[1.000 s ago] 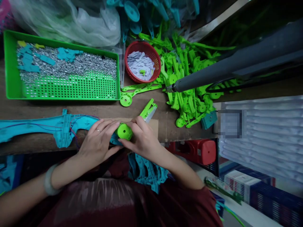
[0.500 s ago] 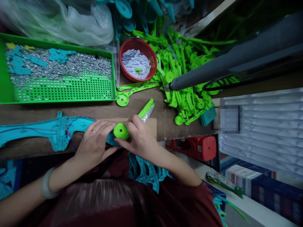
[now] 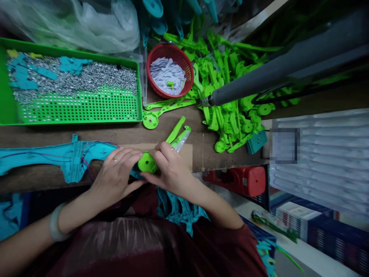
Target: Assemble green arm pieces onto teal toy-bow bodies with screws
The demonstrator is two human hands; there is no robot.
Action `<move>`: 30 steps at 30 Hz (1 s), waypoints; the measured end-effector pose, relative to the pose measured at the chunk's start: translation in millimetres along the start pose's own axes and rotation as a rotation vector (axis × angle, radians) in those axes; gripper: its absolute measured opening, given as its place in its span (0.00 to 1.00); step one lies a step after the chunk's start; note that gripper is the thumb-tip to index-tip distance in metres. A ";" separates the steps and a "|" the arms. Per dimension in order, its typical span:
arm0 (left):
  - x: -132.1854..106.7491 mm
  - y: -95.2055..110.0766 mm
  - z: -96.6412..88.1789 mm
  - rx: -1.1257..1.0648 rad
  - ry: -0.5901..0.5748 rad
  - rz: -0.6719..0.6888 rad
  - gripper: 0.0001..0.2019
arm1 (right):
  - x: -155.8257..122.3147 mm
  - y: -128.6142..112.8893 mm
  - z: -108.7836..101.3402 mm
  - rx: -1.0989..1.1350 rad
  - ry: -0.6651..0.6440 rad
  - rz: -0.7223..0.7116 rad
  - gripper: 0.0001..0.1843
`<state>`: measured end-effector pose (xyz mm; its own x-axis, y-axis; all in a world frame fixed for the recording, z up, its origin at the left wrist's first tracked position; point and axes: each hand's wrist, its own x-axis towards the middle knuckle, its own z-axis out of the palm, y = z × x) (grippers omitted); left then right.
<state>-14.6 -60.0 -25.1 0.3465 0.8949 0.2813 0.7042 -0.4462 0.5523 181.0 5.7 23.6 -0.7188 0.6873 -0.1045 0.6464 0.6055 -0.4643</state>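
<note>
In front of the green tray (image 3: 80,109), the round green part (image 3: 144,165), likely light and stiff, is best held by its rim, as pinched by the right hand (image 3: 173,167), with the blue shell (image 3: 72,154) gripped by the left hand (image 3: 115,171).

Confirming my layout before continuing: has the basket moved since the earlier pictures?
No, neither way: against the tray, the basket sits as before, just right of it.

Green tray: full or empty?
Partly filled. Small silvery parts heap along the green tray's far side; bare perforated floor shows nearer.
</note>
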 end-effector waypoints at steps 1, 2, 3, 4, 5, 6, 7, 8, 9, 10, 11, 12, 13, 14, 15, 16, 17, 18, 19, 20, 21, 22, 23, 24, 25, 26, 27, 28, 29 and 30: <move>-0.4 -0.3 -0.1 0.002 -0.007 0.014 0.25 | -0.4 0.0 -0.4 -0.005 -0.005 -0.013 0.18; -0.8 -0.6 -0.3 0.009 -0.015 0.031 0.25 | -1.0 -0.7 -0.5 -0.017 -0.002 -0.009 0.17; -0.9 -0.8 -0.5 0.019 -0.037 0.042 0.24 | -1.9 -1.9 -0.3 -0.037 0.013 0.011 0.17; -1.0 -1.0 -0.8 0.028 -0.052 0.055 0.23 | -2.8 -3.7 0.1 -0.064 0.041 0.041 0.16; -0.9 -1.2 -1.1 0.033 -0.061 0.064 0.22 | -4.0 -5.8 0.6 -0.096 0.074 0.069 0.15; -0.8 -1.2 -1.4 0.032 -0.065 0.067 0.22 | -5.1 -8.1 1.2 -0.128 0.105 0.090 0.15; -0.7 -1.2 -1.5 0.024 -0.063 0.066 0.22 | -6.1 -10.3 1.9 -0.155 0.130 0.103 0.16; -0.6 -1.1 -1.5 0.014 -0.055 0.063 0.23 | -7.0 -12.1 2.7 -0.175 0.145 0.111 0.16; -0.5 -0.9 -1.4 0.005 -0.047 0.056 0.25 | -7.6 -13.3 3.6 -0.183 0.155 0.120 0.17; -0.5 -0.7 -1.0 -0.002 -0.038 0.051 0.26 | -8.0 -14.0 4.6 -0.180 0.156 0.127 0.18; -0.5 -0.5 -0.5 -0.007 -0.032 0.046 0.27 | -8.3 -14.1 5.7 -0.168 0.155 0.132 0.18; -0.6 -0.3 0.0 -0.010 -0.028 0.043 0.29 | -8.5 -13.8 6.8 -0.150 0.155 0.135 0.19; -0.7 -0.2 0.7 -0.011 -0.026 0.040 0.30 | -8.8 -13.3 7.8 -0.128 0.156 0.136 0.19; -0.7 -0.2 1.2 -0.012 -0.028 0.037 0.31 | -9.2 -12.5 8.7 -0.105 0.157 0.138 0.19; -0.8 -0.2 1.7 -0.013 -0.029 0.038 0.32 | -9.7 -11.8 9.3 -0.085 0.159 0.143 0.19; -0.8 -0.4 2.2 -0.014 -0.030 0.042 0.32 | -10.2 -11.2 9.7 -0.068 0.163 0.148 0.19; -0.8 -0.5 2.5 -0.013 -0.031 0.046 0.31 | -10.7 -10.6 9.8 -0.056 0.168 0.151 0.18; -0.8 -0.7 2.7 -0.011 -0.033 0.049 0.30 | -11.0 -10.2 10.0 -0.049 0.174 0.148 0.18; -0.7 -0.9 2.8 -0.006 -0.033 0.051 0.30 | -11.1 -9.8 10.2 -0.047 0.180 0.140 0.18; -0.7 -1.0 2.9 -0.001 -0.031 0.052 0.30 | -11.0 -9.7 10.8 -0.049 0.184 0.129 0.18; -0.6 -1.1 2.9 0.005 -0.027 0.051 0.30 | -10.6 -9.7 11.8 -0.056 0.188 0.119 0.19; -0.5 -1.0 2.8 0.009 -0.027 0.049 0.30 | -10.0 -10.1 13.4 -0.068 0.190 0.117 0.20; -0.5 -0.9 2.6 0.014 -0.029 0.049 0.30 | -9.4 -10.7 15.5 -0.084 0.190 0.128 0.20; -0.4 -0.6 2.3 0.021 -0.037 0.053 0.29 | -9.0 -11.6 17.8 -0.098 0.189 0.147 0.20; -0.2 -0.3 1.9 0.032 -0.047 0.059 0.27 | -9.0 -12.6 19.9 -0.107 0.189 0.169 0.19; 0.1 0.1 1.3 0.046 -0.060 0.065 0.24 | -9.6 -13.4 21.2 -0.103 0.188 0.187 0.17; 0.5 0.5 0.7 0.062 -0.070 0.072 0.22 | -11.0 -13.5 21.5 -0.075 0.182 0.190 0.16; 1.2 0.8 0.0 0.077 -0.074 0.081 0.19 | -13.2 -12.4 20.3 -0.017 0.171 0.180 0.15; 1.9 0.9 -0.8 0.088 -0.076 0.094 0.18 | -16.1 -9.5 17.7 0.061 0.168 0.168 0.15; 2.7 0.7 -1.4 0.093 -0.080 0.108 0.17 | -19.3 -4.4 14.0 0.141 0.190 0.169 0.16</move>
<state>-14.0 -57.9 -22.8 0.4691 0.8410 0.2695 0.7129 -0.5408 0.4464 188.5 -15.8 15.4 -0.5343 0.8448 -0.0305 0.7016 0.4230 -0.5735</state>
